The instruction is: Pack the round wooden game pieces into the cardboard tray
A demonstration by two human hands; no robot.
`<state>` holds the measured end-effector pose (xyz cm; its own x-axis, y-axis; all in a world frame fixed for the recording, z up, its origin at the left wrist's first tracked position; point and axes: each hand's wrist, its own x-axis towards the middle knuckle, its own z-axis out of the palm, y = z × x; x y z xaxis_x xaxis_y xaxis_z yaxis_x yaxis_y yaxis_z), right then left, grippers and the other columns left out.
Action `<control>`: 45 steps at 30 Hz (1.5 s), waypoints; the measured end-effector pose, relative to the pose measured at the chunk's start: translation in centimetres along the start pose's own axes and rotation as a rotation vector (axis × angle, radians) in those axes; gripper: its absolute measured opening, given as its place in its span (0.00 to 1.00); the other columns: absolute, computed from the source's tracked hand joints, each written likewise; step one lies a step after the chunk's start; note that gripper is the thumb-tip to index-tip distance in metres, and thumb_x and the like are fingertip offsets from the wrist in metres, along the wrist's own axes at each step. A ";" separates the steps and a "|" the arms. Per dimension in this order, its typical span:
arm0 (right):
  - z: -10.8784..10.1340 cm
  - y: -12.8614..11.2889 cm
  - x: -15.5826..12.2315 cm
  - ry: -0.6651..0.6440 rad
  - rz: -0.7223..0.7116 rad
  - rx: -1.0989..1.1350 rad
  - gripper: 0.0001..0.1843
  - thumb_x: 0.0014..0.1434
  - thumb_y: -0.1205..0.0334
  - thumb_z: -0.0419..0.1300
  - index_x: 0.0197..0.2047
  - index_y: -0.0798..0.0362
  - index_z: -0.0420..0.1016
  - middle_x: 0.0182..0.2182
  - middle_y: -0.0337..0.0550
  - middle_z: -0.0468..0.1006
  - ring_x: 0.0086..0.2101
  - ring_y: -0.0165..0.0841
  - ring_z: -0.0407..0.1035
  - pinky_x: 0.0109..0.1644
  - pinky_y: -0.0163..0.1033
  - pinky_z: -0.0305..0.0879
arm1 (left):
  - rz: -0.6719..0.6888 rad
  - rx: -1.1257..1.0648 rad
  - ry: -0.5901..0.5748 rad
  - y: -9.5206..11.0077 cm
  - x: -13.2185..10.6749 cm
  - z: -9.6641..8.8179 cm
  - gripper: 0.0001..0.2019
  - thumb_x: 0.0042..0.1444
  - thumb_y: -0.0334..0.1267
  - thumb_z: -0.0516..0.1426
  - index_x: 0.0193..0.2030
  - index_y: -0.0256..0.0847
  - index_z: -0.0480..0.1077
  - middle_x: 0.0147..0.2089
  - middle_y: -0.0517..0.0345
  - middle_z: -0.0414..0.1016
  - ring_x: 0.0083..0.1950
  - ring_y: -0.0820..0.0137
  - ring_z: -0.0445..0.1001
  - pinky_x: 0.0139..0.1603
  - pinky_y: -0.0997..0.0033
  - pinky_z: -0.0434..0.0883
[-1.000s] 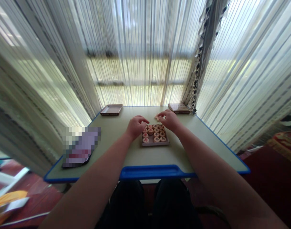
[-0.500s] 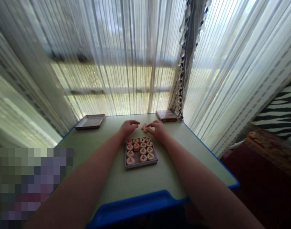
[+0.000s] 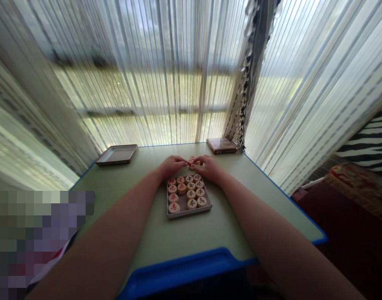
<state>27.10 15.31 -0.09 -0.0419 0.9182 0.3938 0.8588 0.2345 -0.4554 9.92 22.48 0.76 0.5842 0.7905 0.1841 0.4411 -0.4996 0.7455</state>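
Observation:
My left hand point(image 3: 174, 166) and my right hand point(image 3: 209, 167) meet over a small heap of loose xiangqi pieces point(image 3: 192, 167) behind the box tray. Thumb and fingers of each hand are pinched together at the heap, on small round pieces that the fingertips partly cover. Nearer to me lies the shallow square box tray point(image 3: 189, 213), between my forearms. Several wooden xiangqi pieces point(image 3: 191, 194) stand in it, red characters on the left and dark ones on the right. A bare gap shows in its front middle part.
An open shallow lid or tray point(image 3: 117, 154) lies at the table's far left. A flat brown box point(image 3: 221, 145) is at the far right corner. The green table point(image 3: 141, 183) has a blue raised edge point(image 3: 181, 264) nearest me. Sheer curtains point(image 3: 166, 91) hang behind it.
My left hand has moved right to the loose pieces, its fingers closing from apart. The right hand stays at the heap. The whole view has shifted slightly.

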 end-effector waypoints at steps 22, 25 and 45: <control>0.2 0.3 0.3 -0.059 -0.002 0.034 0.16 0.49 0.51 0.59 0.35 0.52 0.78 0.27 0.41 0.75 0.28 0.29 0.65 0.33 0.33 0.57 | -0.135 -0.206 0.064 0.4 -0.4 -0.1 0.14 0.37 0.32 0.53 0.29 0.36 0.77 0.28 0.57 0.76 0.34 0.68 0.71 0.39 0.71 0.67; -0.1 0.0 0.4 0.019 -0.020 0.005 0.16 0.49 0.52 0.59 0.35 0.55 0.78 0.28 0.43 0.74 0.29 0.29 0.64 0.34 0.34 0.57 | -0.107 -0.305 0.198 0.7 -0.7 -0.5 0.13 0.36 0.31 0.53 0.29 0.36 0.76 0.29 0.56 0.77 0.33 0.70 0.70 0.37 0.72 0.67; -4.0 -7.3 -3.6 -0.332 -0.439 -0.052 0.12 0.49 0.54 0.60 0.32 0.52 0.78 0.27 0.41 0.73 0.28 0.28 0.64 0.34 0.33 0.57 | -0.027 -0.051 0.396 1.7 -7.5 -1.6 0.18 0.40 0.25 0.51 0.38 0.35 0.74 0.35 0.54 0.76 0.34 0.72 0.72 0.36 0.74 0.70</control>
<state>22.98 9.07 5.01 -0.5532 0.7911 0.2610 0.7481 0.6096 -0.2621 5.22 16.27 1.64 0.2602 0.8835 0.3896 0.4127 -0.4665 0.7823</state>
